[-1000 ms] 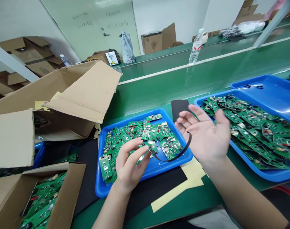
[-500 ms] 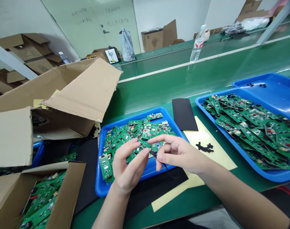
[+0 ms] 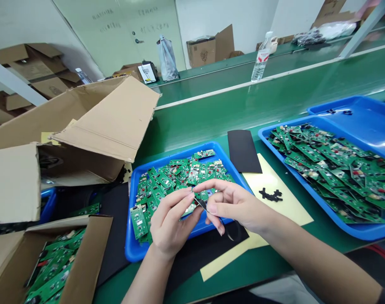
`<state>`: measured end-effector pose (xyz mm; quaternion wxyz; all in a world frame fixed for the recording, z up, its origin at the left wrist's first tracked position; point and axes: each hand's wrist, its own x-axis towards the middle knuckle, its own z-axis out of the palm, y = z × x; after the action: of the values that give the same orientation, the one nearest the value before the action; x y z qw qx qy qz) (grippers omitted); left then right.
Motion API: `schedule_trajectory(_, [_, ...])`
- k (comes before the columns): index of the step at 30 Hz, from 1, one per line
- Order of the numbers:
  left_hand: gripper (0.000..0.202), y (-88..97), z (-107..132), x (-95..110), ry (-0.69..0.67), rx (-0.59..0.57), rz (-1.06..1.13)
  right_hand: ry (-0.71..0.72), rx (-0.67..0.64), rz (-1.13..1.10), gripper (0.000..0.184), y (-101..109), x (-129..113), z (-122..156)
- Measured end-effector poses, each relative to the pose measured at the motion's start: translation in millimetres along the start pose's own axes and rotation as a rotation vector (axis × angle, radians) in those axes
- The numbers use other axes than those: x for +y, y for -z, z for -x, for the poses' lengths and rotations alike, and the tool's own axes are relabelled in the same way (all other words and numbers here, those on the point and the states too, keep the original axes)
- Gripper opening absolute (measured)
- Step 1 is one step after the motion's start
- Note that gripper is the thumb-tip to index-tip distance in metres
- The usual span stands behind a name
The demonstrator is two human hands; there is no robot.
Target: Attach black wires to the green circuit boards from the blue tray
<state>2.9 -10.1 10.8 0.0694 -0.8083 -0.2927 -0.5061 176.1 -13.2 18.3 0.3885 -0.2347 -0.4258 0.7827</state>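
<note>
Pinching a thin black strip [image 3: 202, 204] over the sorting line, left hand [image 3: 171, 223] and right hand [image 3: 235, 207] closed on it
Held above a blue tray [image 3: 132, 249] of green circuit boards [image 3: 192, 173]; a light, steady pinch suits such slender material.

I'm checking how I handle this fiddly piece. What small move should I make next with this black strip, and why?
Probably draw the thin black strip gently taut between your left hand and right hand. Its pointed end is held between your hands, while its tail droops in a slack loop beside the blue tray of green circuit boards, where it could catch.
</note>
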Motion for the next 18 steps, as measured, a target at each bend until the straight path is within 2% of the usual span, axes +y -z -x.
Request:
schedule_trajectory(6, [0.028,0.7,-1.5,0.4,0.052,-0.082,0.056,0.002,0.012,0.111,0.03,2.5,-5.0,0.7])
schedule_trajectory(12, [0.03,0.1,-1.8,1.7,0.192,-0.158,0.261,0.034,0.063,0.224,0.026,4.3,-6.4,2.8])
schedule_trajectory(18, [0.036,-4.4,2.9,2.5,0.314,-0.156,0.375,0.058,0.168,0.295,0.014,4.3,-2.2,2.2])
